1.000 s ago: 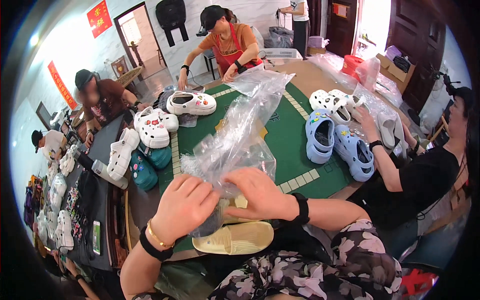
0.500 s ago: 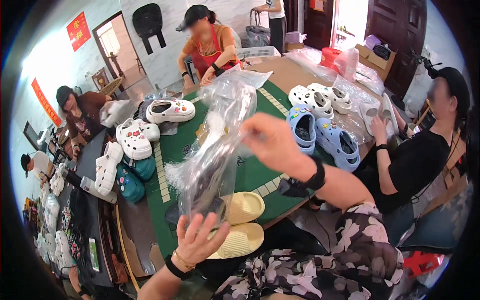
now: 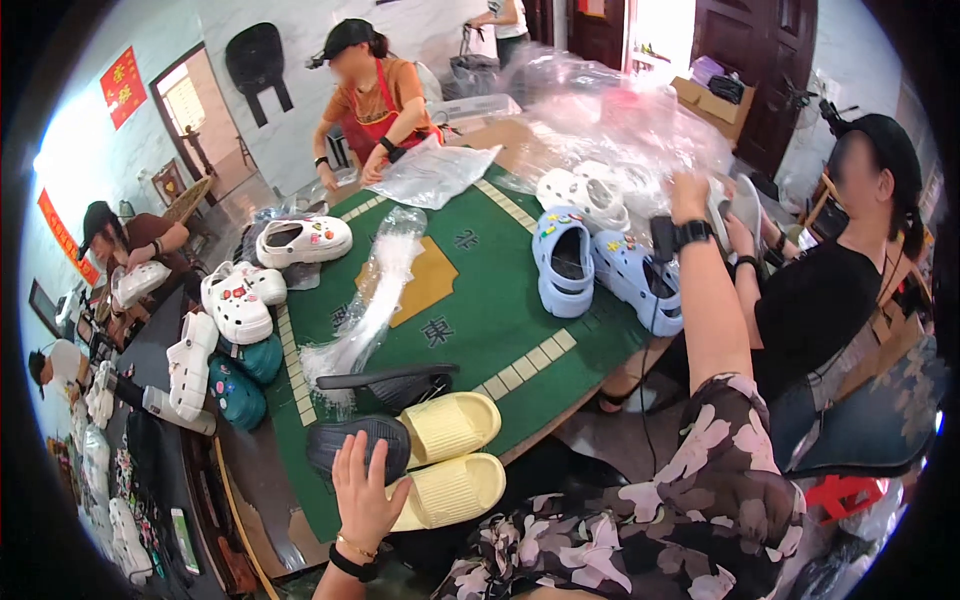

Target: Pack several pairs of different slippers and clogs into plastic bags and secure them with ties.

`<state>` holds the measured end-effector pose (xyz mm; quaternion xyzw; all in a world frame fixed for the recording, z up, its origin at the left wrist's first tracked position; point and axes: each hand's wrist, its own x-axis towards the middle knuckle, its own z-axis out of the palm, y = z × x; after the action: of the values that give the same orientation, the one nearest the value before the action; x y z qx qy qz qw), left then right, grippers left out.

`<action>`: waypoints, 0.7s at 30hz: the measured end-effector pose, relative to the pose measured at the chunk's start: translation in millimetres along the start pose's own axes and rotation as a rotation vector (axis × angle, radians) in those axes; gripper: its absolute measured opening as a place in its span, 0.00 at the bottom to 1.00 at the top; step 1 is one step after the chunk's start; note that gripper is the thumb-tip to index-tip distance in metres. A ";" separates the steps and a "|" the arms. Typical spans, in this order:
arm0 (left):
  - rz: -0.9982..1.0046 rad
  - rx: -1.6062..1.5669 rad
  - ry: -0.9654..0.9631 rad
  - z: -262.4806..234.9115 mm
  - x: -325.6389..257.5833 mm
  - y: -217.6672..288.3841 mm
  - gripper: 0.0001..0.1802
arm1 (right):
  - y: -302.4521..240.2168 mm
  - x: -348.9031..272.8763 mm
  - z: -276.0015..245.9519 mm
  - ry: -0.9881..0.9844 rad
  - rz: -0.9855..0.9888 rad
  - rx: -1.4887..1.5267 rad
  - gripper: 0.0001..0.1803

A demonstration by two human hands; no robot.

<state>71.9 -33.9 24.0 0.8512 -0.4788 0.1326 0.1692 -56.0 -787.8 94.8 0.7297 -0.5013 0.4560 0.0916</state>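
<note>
My left hand [image 3: 365, 492] is open, its fingers spread over the near edge of a black slipper [image 3: 350, 440] and beside a pair of ridged yellow slippers [image 3: 455, 490]. A second black slipper [image 3: 400, 385] leans on its side just behind. Out at the far right my right hand [image 3: 690, 195] is closed on a large clear plastic bag [image 3: 620, 110], which billows blurred over white clogs [image 3: 580, 195]. My right fingers are partly lost against the bag. Blue clogs with charms [image 3: 565, 262] stand to the left of my right wrist.
A bundle of clear plastic sleeves [image 3: 385, 280] lies on the green table mat [image 3: 470, 370]. White clogs [image 3: 240, 305] and teal clogs [image 3: 238, 390] stand at the left. Co-workers handle plastic across the table, and a co-worker's hand [image 3: 740, 235] holds pale slippers at the right.
My right hand has swung far right with the plastic bag, pulling it off the black slippers. My left hand has shifted left and down slightly. The view has turned a little to the right.
</note>
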 end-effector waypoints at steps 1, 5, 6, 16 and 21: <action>-0.103 0.082 -0.039 -8.1 -18.6 -6.3 0.37 | -46.0 -60.1 23.7 -0.370 -0.262 -0.330 0.11; -0.106 0.084 -0.061 -14.3 -28.2 -4.0 0.41 | 17.3 -117.4 46.1 -0.600 -0.247 -0.242 0.12; -0.131 0.101 -0.081 -18.0 -33.7 -3.3 0.42 | 17.0 -140.0 58.4 -0.643 -0.317 -0.205 0.13; -0.110 0.004 -0.105 -15.7 -16.8 -13.7 0.41 | 83.9 -113.9 74.4 -0.431 0.758 1.289 0.30; -0.127 0.020 -0.001 -2.4 -23.4 -27.0 0.40 | 31.4 -122.9 12.5 -0.076 0.561 0.977 0.29</action>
<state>83.1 -1.8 12.8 0.8815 -0.4227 0.1260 0.1685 -84.4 -730.7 -15.6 0.5418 -0.4096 0.6155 -0.3998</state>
